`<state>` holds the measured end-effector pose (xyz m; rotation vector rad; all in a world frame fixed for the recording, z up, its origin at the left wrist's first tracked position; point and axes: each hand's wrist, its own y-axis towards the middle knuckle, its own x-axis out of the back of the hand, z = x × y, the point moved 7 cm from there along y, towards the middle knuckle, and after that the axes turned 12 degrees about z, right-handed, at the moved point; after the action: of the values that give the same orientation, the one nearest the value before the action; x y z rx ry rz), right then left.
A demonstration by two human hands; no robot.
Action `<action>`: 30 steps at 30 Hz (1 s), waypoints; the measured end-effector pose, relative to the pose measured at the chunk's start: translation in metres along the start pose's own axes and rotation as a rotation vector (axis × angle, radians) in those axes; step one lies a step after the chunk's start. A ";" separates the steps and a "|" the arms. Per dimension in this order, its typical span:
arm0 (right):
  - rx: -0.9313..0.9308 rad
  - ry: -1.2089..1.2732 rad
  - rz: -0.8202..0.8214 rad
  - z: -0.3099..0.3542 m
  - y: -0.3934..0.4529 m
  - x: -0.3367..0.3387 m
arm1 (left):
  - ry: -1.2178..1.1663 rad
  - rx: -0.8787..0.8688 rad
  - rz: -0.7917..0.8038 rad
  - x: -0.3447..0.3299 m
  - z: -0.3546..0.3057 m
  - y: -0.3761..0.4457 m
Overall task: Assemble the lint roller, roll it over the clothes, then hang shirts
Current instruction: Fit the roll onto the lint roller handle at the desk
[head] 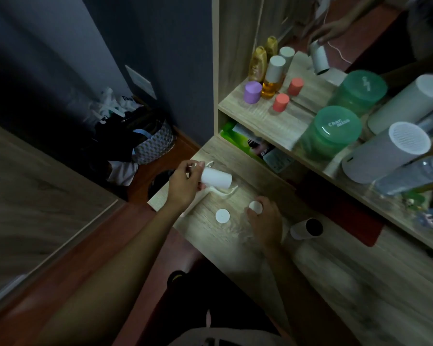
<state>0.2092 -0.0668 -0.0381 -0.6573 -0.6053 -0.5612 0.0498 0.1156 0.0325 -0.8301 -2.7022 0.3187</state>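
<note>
My left hand (pixel 185 183) grips a white paper roll (pixel 216 179) just above the wooden desk (pixel 323 265). Under the roll lies the cream lint roller handle frame (pixel 223 193). My right hand (pixel 265 221) pinches a small white round end cap (pixel 256 207) on the desk. A second white round cap (pixel 222 216) lies flat between my hands. Another roll with a dark hollow core (pixel 308 228) lies on its side just right of my right hand.
A shelf with a mirror holds a purple bottle (pixel 252 92), an amber bottle (pixel 271 78), red caps (pixel 281 102), green jars (pixel 335 131) and a white speaker (pixel 390 153). A laundry basket (pixel 153 143) with dark clothes stands on the floor at the left.
</note>
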 end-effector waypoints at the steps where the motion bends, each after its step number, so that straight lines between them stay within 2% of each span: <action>1: 0.007 -0.047 0.009 0.000 -0.001 -0.002 | 0.002 0.005 -0.007 0.003 0.001 0.000; 7: -0.071 -0.090 0.029 0.001 -0.004 -0.009 | 0.009 -0.003 -0.028 0.021 0.000 0.001; 10: -0.072 -0.076 -0.057 0.009 -0.009 -0.003 | 0.008 -0.014 -0.048 0.036 0.001 0.001; 14: 0.067 -0.032 -0.206 0.046 -0.017 0.001 | -0.022 -0.022 -0.113 0.069 0.006 -0.001; 18: 0.267 -0.042 -0.251 0.103 -0.013 -0.014 | 0.002 -0.016 -0.150 0.123 0.023 0.001; 23: 0.277 -0.031 -0.130 0.184 -0.004 -0.074 | 0.113 -0.088 -0.137 0.201 0.026 0.006; 30: 0.331 -0.047 -0.029 0.297 -0.001 -0.200 | 0.188 -0.032 -0.095 0.338 0.069 0.031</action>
<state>-0.0284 0.1958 0.0181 -0.3508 -0.7332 -0.4594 -0.2246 0.3266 0.0309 -0.7003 -2.5663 0.1679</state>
